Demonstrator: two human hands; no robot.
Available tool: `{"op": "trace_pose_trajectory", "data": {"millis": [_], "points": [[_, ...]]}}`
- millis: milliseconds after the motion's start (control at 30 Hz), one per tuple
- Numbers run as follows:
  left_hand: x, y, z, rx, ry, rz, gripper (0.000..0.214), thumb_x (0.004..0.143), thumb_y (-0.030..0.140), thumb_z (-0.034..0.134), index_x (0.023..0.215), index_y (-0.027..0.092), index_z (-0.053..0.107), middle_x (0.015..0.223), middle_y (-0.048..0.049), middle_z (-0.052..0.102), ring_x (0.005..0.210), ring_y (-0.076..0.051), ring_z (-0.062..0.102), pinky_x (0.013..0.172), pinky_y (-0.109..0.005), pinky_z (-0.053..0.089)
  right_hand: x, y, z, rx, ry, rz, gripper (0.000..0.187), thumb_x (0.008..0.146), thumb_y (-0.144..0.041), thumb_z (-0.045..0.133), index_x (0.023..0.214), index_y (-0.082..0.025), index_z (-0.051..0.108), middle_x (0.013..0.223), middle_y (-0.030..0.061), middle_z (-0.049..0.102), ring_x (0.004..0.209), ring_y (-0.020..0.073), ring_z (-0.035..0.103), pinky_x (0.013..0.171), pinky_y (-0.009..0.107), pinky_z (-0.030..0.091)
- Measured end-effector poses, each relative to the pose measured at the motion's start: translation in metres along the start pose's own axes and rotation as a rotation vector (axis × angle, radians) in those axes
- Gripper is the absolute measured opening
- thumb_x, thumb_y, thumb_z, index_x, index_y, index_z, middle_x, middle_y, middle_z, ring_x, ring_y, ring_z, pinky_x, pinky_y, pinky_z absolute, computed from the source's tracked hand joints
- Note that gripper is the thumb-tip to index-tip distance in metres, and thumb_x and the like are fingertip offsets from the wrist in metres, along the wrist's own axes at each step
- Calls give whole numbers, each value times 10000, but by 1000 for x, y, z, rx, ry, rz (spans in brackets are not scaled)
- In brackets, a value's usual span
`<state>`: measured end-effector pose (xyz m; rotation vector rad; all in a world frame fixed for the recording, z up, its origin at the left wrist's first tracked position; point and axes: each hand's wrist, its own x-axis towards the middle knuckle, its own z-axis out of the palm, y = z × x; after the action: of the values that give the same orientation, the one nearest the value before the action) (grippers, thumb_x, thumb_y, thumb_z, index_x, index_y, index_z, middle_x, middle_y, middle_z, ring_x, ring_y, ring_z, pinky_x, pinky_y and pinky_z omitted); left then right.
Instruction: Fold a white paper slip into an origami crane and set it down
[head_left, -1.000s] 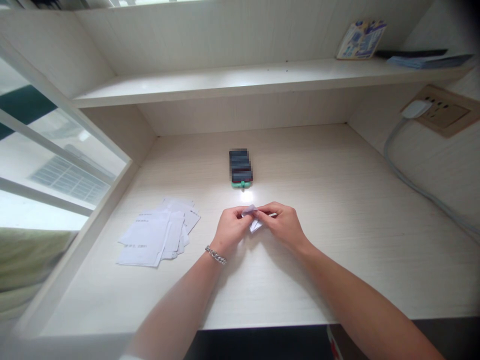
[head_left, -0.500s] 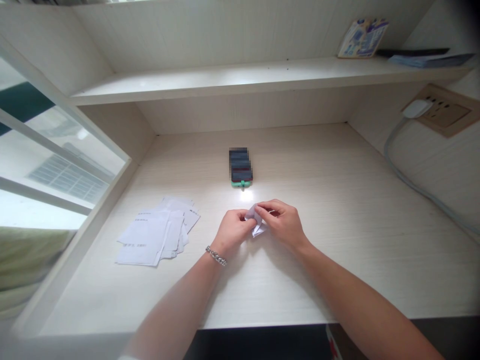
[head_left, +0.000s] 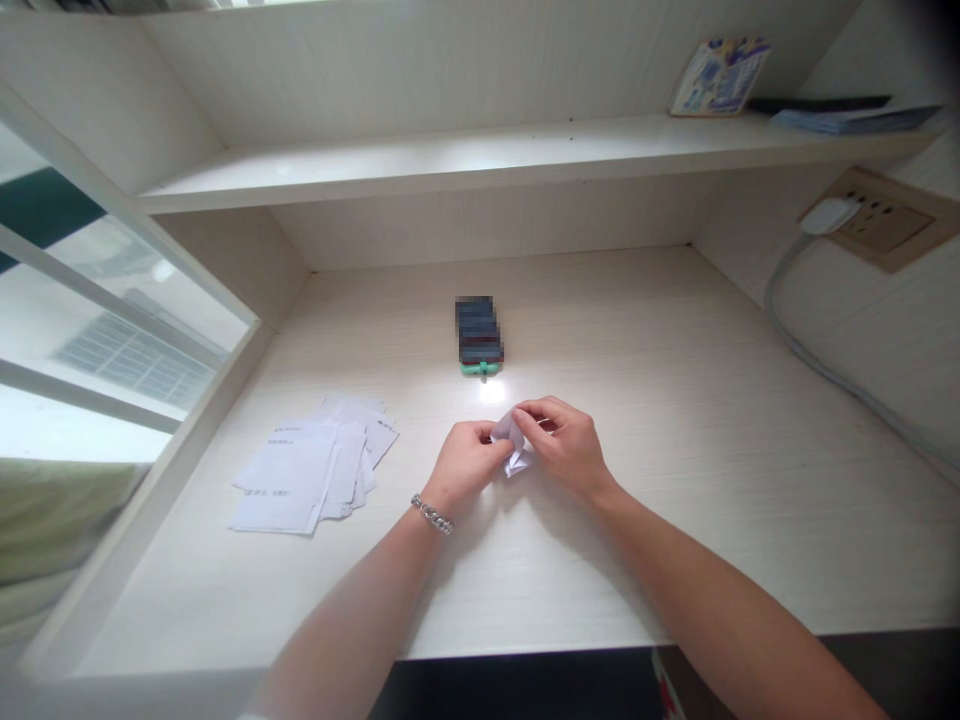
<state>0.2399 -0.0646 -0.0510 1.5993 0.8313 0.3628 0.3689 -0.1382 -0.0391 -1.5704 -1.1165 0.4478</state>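
Note:
Between my two hands is a small folded piece of white paper [head_left: 514,462], held over the middle of the desk. My left hand [head_left: 471,462], with a silver chain bracelet [head_left: 433,514] at its wrist, pinches the paper's left side, the thumb pressing on it. On the other side, my right hand [head_left: 562,440] grips the upper right part between thumb and fingers. The fingers cover much of the paper, so its full shape is hidden. Beyond the hands lies a phone [head_left: 480,330] with a blurred screen and a green piece at its near end.
Loose printed white paper sheets [head_left: 300,475] lie overlapping on the left of the desk [head_left: 720,420]. Above the back runs a shelf [head_left: 420,165] with a small colourful box [head_left: 720,78] on it. A white plug [head_left: 829,215] and its cable [head_left: 810,360] are at the right wall.
The view shifts very slightly. Both hands keep their grip on the folded paper, with hardly any visible movement of the fingers.

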Motion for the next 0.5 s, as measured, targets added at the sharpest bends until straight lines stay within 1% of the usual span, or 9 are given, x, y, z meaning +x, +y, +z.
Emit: {"op": "trace_pose_trajectory", "data": {"millis": [167, 367, 500], "points": [[0, -2, 0, -16, -8, 8, 181, 707, 241, 515, 696, 115, 644, 623, -9, 520, 552, -94, 408, 476, -205, 276, 1, 0, 0, -3, -11, 14, 183, 827, -262, 497, 809, -179, 659, 834, 40, 652, 747, 153, 601, 623, 241, 473], [-1, 0, 0, -9, 10, -5, 168, 700, 245, 526, 635, 115, 612, 593, -4, 494, 537, -91, 393, 465, -205, 264, 2, 2, 1, 1, -12, 31, 159, 811, -295, 545, 813, -176, 651, 830, 36, 647, 730, 149, 599, 632, 246, 470], [0, 1, 0, -15, -4, -12, 165, 691, 240, 534, 650, 111, 629, 601, -12, 512, 539, -94, 405, 461, -203, 267, 2, 2, 0, 2, -14, 27, 167, 827, -297, 529, 799, -179, 645, 815, 35, 638, 727, 149, 591, 630, 247, 460]]}}
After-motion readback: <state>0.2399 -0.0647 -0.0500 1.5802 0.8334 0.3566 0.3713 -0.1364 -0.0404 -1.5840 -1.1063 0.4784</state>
